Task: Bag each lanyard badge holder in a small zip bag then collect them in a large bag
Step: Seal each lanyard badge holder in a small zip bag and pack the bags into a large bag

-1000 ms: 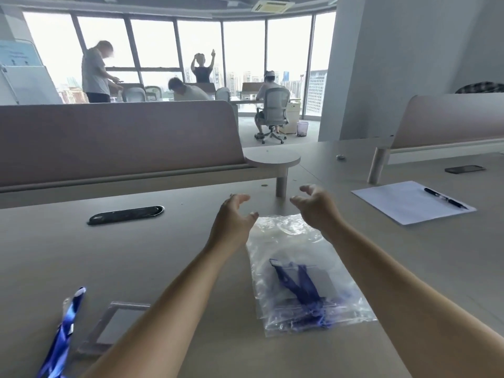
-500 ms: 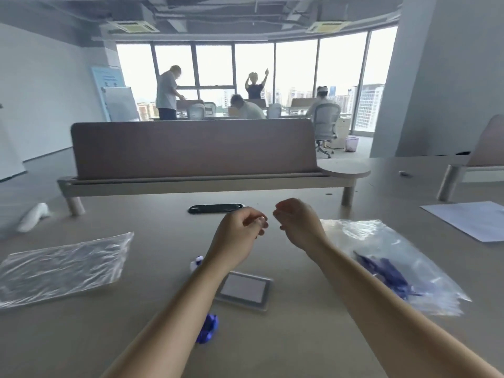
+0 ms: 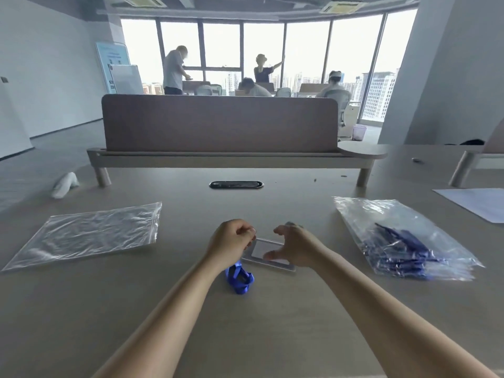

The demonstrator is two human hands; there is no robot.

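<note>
A clear badge holder (image 3: 268,253) lies flat on the table in front of me, and its blue lanyard (image 3: 240,278) is bunched by my left wrist. My left hand (image 3: 230,241) has curled fingers and pinches the holder's left corner. My right hand (image 3: 296,248) is spread over the holder's right end, thumb across its face and fingers straight. An empty clear zip bag (image 3: 90,233) lies flat to the left. To the right, a clear bag (image 3: 362,222) holds several blue lanyards in plastic.
A black cable grommet (image 3: 236,184) is set in the table behind my hands. A brown desk divider (image 3: 218,124) stands across the back. White paper (image 3: 477,203) lies far right and a white object (image 3: 64,184) far left. People are near the windows.
My view has swung left and down, off the filled bag. Both hands came down from mid-air onto the badge holder; the right hand has opened over it.
</note>
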